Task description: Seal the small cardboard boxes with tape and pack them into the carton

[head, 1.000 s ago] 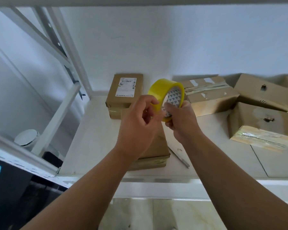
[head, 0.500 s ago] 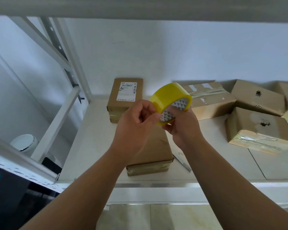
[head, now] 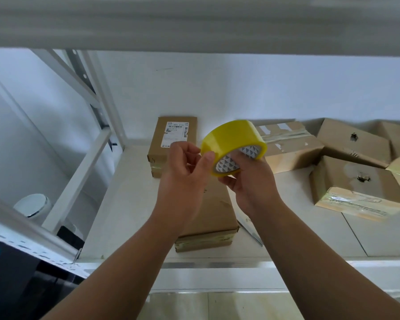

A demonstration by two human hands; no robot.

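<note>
**Tape roll (head: 231,139) tipped flatter in two hands above a shelf of boxes**

Since a second ago the yellow roll has tilted, its broad band now facing up. A white shelf (head: 129,215) carries everything: a heap of closed cardboard boxes (head: 356,181) at right, contents hidden; one closed box (head: 217,215) directly beneath the hands; a labelled box (head: 173,135) behind it by the wall. The right hand (head: 252,183) grips the roll from below, fingers in its core. The left hand (head: 185,172) pinches the roll's left rim.
</note>
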